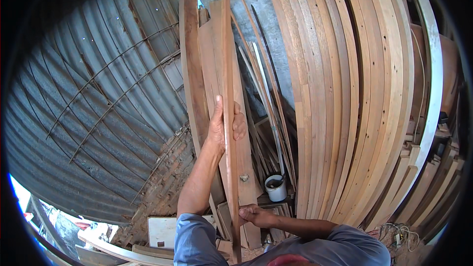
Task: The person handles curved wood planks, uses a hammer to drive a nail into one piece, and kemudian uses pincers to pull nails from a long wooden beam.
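Note:
A long, narrow wooden strip (pixel 227 64) stands nearly upright before me, running from the top of the view down to the lower edge. My left hand (pixel 217 127) is wrapped round it at mid-height, thumb on the left side and curled fingers showing on the right. Lower down, my right hand (pixel 255 215) is closed on the strip's right edge; part of its grip is hidden. Just behind the strip, a wide wooden board (pixel 212 54) leans against the wall, next to a darker upright plank (pixel 191 69).
Many tall boards (pixel 340 93) lean in a row on the right. A white bucket (pixel 276 192) stands between them and the strip. Thin rods (pixel 268 88) rest against the grey wall. Corrugated metal sheeting (pixel 93 113) fills the left. Tangled cables (pixel 401 234) lie at lower right.

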### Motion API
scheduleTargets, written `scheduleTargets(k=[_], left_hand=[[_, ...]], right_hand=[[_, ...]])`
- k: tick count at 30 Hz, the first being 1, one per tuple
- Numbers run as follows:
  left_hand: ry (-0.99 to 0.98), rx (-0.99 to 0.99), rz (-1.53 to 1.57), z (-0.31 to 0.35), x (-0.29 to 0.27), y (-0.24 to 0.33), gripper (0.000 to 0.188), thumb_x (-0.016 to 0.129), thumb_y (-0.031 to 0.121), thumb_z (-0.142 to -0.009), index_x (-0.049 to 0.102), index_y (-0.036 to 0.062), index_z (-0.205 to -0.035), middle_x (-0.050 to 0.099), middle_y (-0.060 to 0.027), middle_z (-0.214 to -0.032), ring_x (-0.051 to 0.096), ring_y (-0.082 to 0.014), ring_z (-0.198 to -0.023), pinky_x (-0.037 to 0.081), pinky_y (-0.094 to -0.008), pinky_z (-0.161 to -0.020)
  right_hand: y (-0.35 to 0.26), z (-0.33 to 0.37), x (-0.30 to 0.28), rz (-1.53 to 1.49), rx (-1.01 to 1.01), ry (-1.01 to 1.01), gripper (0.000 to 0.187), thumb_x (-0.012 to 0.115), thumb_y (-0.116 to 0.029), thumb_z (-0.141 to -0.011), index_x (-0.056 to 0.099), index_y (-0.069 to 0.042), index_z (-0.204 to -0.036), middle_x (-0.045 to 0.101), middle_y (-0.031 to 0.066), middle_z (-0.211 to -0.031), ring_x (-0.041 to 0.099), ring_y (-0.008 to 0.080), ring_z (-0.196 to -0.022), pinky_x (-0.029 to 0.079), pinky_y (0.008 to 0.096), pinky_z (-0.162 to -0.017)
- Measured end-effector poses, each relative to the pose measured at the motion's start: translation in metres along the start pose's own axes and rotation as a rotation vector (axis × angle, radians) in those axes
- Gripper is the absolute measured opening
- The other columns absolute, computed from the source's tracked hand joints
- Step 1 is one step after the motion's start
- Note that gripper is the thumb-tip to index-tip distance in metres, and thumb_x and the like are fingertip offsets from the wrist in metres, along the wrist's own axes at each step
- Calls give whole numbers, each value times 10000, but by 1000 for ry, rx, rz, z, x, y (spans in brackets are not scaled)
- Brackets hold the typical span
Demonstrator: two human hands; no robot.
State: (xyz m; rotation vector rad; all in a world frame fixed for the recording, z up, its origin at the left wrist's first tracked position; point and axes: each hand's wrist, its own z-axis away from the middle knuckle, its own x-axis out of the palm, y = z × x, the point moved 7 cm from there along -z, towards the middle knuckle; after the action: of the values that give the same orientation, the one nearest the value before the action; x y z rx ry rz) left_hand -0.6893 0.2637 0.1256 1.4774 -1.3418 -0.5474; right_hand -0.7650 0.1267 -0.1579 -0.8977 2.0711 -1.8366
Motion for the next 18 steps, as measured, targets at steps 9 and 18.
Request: scheduleTargets(k=[9, 18], left_hand=[[530, 185, -729, -6, -4, 27, 429, 627, 391, -963, 583, -3, -1126, 655, -31, -947, 564, -67, -816, 486, -246, -723], [709, 259, -1007, 3, -3, 45, 280, 612, 231, -969, 600, -20, -1091, 662, -37, -959, 573, -106, -871, 477, -278, -798]], right_hand=[[-60, 33, -68, -629, -251, 18, 528, 423, -465, -1030, 522, -52, -1345, 606, 95, -1245, 566, 147, -1140, 433, 315, -1011], [-57, 10, -68, 179, 129, 305, 338, 528, -307, -1013, 637, -14, -1142, 588, -15, -846, 503, 78, -792, 430, 274, -710]])
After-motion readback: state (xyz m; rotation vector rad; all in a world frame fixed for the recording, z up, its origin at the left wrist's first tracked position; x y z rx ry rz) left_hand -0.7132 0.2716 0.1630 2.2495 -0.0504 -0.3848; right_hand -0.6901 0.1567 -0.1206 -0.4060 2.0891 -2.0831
